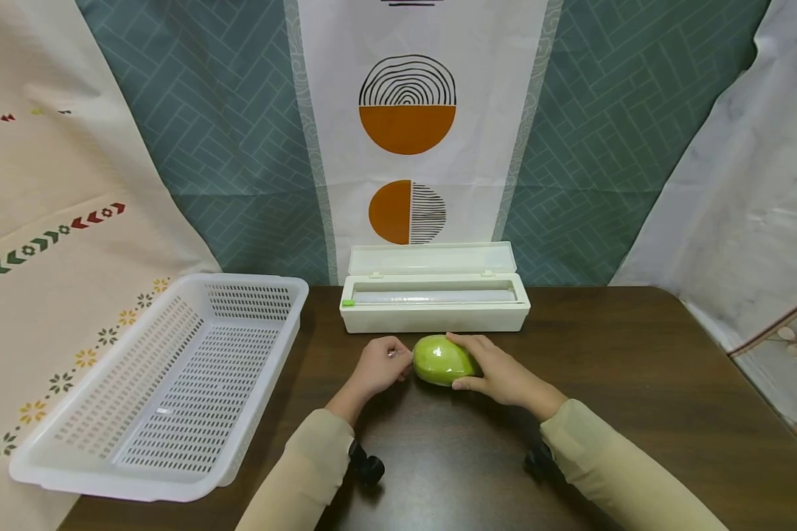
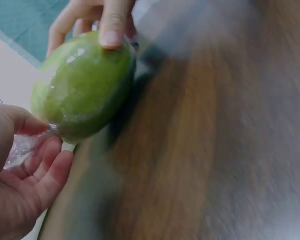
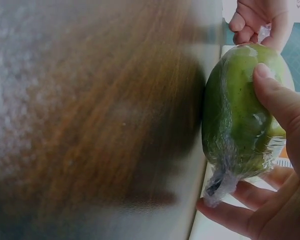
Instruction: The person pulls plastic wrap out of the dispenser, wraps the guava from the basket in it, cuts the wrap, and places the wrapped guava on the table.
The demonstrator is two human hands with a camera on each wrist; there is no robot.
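Observation:
A green mango (image 1: 441, 360), wrapped in clear cling film, lies at the table's middle. My right hand (image 1: 504, 370) grips it from the right, thumb on the near side and fingers over the far side. At its left end my left hand (image 1: 380, 366) pinches the gathered film (image 2: 21, 148) between thumb and fingers. In the right wrist view, a twisted tail of film (image 3: 221, 186) sticks out at the mango's other end, beside the right fingertips. The film hugs the mango's skin, with shiny creases.
Behind the mango stands a white cling film box (image 1: 434, 318), lid raised, with a roll inside and a green slider at its left. A white perforated plastic basket (image 1: 239, 435) sits on the left of the dark wooden table (image 1: 637, 383). Patterned cloths hang behind.

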